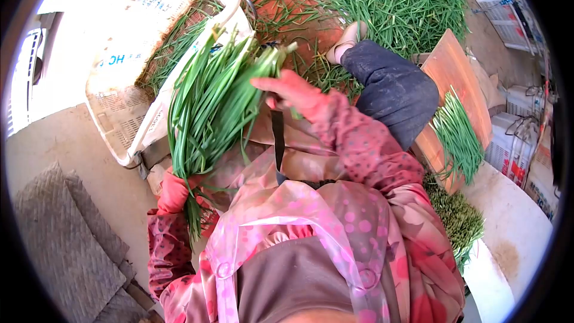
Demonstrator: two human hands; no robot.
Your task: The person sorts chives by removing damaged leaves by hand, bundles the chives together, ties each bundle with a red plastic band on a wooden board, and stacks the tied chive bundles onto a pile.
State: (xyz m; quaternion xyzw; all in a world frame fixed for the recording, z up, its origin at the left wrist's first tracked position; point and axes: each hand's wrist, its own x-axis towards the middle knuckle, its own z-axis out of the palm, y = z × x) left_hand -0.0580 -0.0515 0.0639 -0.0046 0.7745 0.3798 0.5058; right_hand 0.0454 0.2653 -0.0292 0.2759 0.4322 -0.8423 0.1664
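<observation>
My left hand (173, 193), in a reddish glove, is closed around the lower end of a bunch of garlic chives (209, 104). The long green leaves fan upward from the fist, and a few tips hang below it. Pale cut ends show at the top of the bunch. My right hand (293, 91), gloved the same way and slightly blurred, is at the bunch's upper right side. Its fingers stretch toward the leaves, with the thumb apart; nothing shows in its grasp. Whether it touches the leaves I cannot tell.
A large heap of chives (394, 6) covers the floor ahead. A white plastic basket (128, 158) with sacking stands on the left. A neat chive bundle (457, 134) lies on a wooden board (454, 66). White crates (508, 143) stand at right; woven mats (66, 239) lie lower left.
</observation>
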